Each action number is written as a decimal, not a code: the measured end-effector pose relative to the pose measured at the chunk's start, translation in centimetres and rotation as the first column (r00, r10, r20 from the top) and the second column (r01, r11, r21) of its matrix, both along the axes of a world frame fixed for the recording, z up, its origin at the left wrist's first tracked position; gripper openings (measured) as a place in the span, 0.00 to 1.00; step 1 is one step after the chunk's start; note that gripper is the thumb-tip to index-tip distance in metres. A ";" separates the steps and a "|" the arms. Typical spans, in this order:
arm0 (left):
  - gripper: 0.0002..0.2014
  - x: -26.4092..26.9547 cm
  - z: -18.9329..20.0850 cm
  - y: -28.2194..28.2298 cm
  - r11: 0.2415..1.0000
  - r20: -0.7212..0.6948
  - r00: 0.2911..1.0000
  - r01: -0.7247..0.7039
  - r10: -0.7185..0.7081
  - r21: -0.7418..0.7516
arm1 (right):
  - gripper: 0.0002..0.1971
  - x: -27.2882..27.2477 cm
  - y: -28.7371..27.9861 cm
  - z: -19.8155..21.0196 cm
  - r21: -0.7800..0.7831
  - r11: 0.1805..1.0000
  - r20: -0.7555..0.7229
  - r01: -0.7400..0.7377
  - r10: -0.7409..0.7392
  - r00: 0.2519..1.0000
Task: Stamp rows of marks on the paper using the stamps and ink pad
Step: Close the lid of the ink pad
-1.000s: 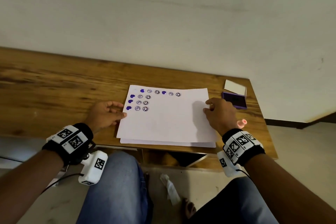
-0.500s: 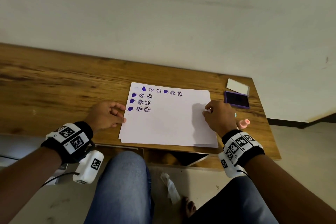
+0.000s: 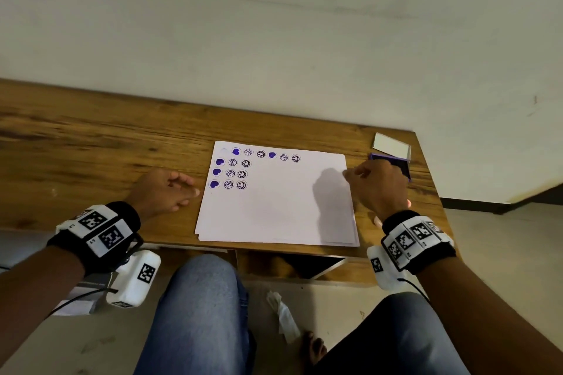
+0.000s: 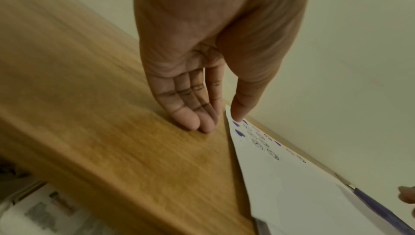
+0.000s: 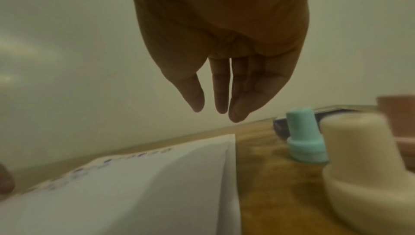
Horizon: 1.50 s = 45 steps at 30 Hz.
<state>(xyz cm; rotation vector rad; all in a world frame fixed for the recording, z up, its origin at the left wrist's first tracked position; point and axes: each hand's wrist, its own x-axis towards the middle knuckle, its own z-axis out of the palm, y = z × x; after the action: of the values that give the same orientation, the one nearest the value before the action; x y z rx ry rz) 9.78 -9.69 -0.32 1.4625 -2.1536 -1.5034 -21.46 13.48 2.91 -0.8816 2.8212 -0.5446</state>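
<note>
Neither grip holds anything: the left hand [image 3: 164, 192] rests on the desk [image 3: 91, 143] just beside the left edge of the paper [image 3: 274, 204] with fingers relaxed, its fingertips [image 4: 197, 121] on the wood in the left wrist view, and the right hand [image 3: 377, 186] hovers over the paper's right edge with straight, empty fingers [image 5: 221, 95]. The paper, several sheets stacked, lies flat near the front of the desk and carries purple hearts and smiley rings in its upper left corner. It looks thin and light, likely to slide or lift under a stamp, so pressing a flat palm on a bare margin seems wise. Right of it stand the teal stamp [image 5: 305, 139] and the cream stamp [image 5: 368, 164], small rigid pieces with narrow tops best pinched at the neck. Behind them sits the ink pad [image 3: 403, 166], its lid up. Only the right wrist view shows those stamps plainly; from the head the right hand hides them. The head view alone shows the whole grid of marks.
</note>
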 end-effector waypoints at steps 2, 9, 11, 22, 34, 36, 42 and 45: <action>0.07 -0.3 1.4 -0.2 0.999 -0.009 1.000 0.026 -0.026 -0.042 | 0.12 -1.2 1.0 1.6 -0.036 0.999 0.027 0.040 -0.039 0.999; 0.08 -6.7 6.7 0.5 0.971 -0.026 0.984 0.172 -0.179 -0.167 | 0.14 -8.8 4.9 5.5 0.095 0.993 -0.039 0.070 -0.066 0.997; 0.08 -10.6 7.2 1.7 0.959 -0.036 0.975 0.210 -0.221 -0.190 | 0.13 -11.5 5.4 5.7 0.138 0.988 -0.002 0.075 -0.075 0.997; 0.19 -29.5 2.9 10.5 0.867 -0.004 0.888 0.447 -0.459 -0.219 | 0.28 -21.5 2.0 1.1 0.109 0.975 0.171 -0.195 0.174 0.970; 0.38 -34.8 0.2 12.0 0.830 0.084 0.847 0.532 -0.526 -0.169 | 0.35 -24.2 -0.2 -1.9 0.162 0.911 0.236 -0.380 0.338 0.911; 0.41 -35.1 -0.2 12.0 0.828 0.092 0.842 0.539 -0.531 -0.151 | 0.34 -24.3 -0.3 -2.2 0.155 0.910 0.235 -0.385 0.345 0.909; 0.43 -35.8 -0.7 11.7 0.812 0.117 0.827 0.563 -0.550 -0.153 | 0.32 -24.6 -0.4 -1.9 0.104 0.925 0.242 -0.364 0.332 0.912; 0.40 -35.9 -0.6 11.6 0.808 0.128 0.819 0.573 -0.559 -0.140 | 0.25 -24.3 0.0 -1.1 0.028 0.930 0.189 -0.368 0.356 0.915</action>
<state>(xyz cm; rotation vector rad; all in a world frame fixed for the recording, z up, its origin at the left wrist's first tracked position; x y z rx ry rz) -26.12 1.93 -0.94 0.8639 -2.8619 -1.3589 -45.80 13.45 1.81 -1.2369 2.4154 -0.4527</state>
